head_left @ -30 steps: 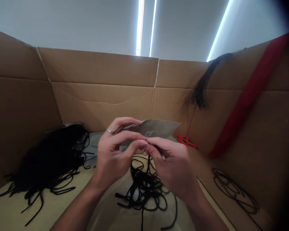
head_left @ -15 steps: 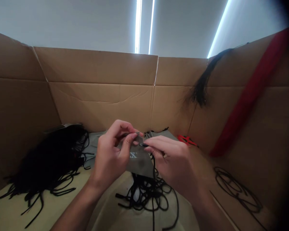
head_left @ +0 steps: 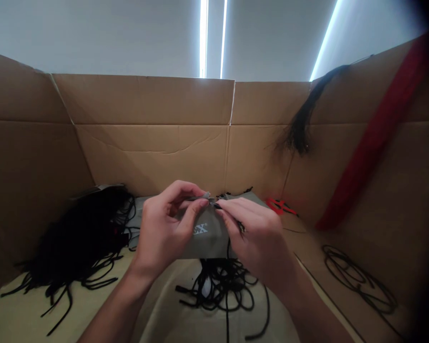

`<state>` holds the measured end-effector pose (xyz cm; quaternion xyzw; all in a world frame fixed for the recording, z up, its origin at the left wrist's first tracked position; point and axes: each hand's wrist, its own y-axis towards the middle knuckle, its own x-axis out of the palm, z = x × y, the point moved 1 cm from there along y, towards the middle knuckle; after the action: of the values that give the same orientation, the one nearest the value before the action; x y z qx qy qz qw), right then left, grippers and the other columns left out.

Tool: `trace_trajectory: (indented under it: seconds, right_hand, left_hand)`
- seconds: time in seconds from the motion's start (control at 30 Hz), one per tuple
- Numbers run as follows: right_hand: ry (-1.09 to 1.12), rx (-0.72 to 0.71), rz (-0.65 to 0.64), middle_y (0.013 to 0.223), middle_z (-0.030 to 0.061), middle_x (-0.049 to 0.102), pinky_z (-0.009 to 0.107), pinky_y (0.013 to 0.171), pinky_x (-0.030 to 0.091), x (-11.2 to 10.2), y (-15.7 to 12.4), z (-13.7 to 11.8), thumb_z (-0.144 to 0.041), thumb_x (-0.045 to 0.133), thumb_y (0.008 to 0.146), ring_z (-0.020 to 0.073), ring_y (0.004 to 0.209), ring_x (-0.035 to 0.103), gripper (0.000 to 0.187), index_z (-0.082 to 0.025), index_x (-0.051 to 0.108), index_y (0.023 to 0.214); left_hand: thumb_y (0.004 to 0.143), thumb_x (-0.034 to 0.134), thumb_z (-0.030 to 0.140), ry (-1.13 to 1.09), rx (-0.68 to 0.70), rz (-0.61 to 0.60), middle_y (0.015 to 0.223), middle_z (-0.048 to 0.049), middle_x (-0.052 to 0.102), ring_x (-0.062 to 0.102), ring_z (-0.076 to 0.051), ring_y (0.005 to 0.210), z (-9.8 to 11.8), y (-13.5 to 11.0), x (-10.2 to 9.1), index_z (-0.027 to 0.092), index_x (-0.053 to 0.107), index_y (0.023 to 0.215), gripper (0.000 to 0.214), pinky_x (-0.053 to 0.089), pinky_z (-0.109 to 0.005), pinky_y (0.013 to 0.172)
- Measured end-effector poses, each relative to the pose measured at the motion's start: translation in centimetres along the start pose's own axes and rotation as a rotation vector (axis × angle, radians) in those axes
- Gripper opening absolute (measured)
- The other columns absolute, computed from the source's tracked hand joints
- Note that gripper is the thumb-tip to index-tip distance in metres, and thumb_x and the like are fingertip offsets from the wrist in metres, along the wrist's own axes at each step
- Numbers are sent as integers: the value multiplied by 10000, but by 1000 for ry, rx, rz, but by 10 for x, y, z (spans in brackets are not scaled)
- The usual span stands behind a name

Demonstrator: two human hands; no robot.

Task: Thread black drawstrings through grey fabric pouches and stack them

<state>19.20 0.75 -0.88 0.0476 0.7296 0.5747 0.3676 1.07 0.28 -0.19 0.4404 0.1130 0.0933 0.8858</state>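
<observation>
My left hand (head_left: 162, 233) pinches the top edge of a small grey fabric pouch (head_left: 207, 236) with white letters on its front, and the pouch hangs below my fingers. My right hand (head_left: 252, 238) pinches the tip of a black cord (head_left: 218, 206) right at the pouch's top edge, beside my left thumb. That cord runs down behind my right hand into a tangle of black cords (head_left: 221, 288) on the pale table.
A cardboard wall (head_left: 150, 138) surrounds the work area on three sides. A big heap of black cords (head_left: 78, 238) lies at the left, grey pouches (head_left: 139, 209) behind it. Red cords (head_left: 279, 206) lie at the back right, a red strap (head_left: 372, 133) and a black cord loop (head_left: 357, 281) at the right.
The pouch has swung from lying flat and raised to hanging down with its letters facing me. My right hand has brought the cord tip up to the pouch's top edge.
</observation>
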Motion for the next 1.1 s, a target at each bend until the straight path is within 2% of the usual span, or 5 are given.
trace_trajectory:
  seconds: [0.23,0.4,0.67,0.87,1.1]
  right_hand:
    - [-25,-43,8,950,102,824,325,766,555,0,-1,-2,-133,573,1067,217,835,756,212,-137,780,1020]
    - [-26,-14,-7,905,99,822,326,708,540,4,-2,2,-130,583,1058,212,765,748,218,-138,781,967]
    - [-57,-13,-35,901,100,815,327,692,524,5,-3,4,-164,550,1079,206,752,729,257,-161,761,931]
    - [-54,-43,-22,901,97,804,329,727,530,4,-2,3,-160,538,1082,212,780,721,255,-165,753,946]
    - [-29,-11,-6,903,83,789,313,731,513,-5,-1,8,-85,562,1042,201,793,702,215,-151,765,1020]
  left_hand:
    - [961,724,173,84,21,-75,1009,-60,760,732,-158,836,-4,5,-2,187,711,891,73,634,-236,707]
    - [936,712,124,323,181,23,937,-57,620,605,-175,829,-6,7,-2,192,714,863,100,521,-228,586]
    - [984,655,139,285,92,-109,927,-35,650,625,-172,836,-4,6,-8,207,673,919,96,553,-256,692]
    - [996,666,204,34,-78,-163,787,-6,684,650,-132,615,-1,7,-4,202,642,914,85,476,-220,521]
    - [1017,665,210,107,20,-165,837,-20,761,693,-148,724,-1,6,-6,202,752,938,118,511,-238,624]
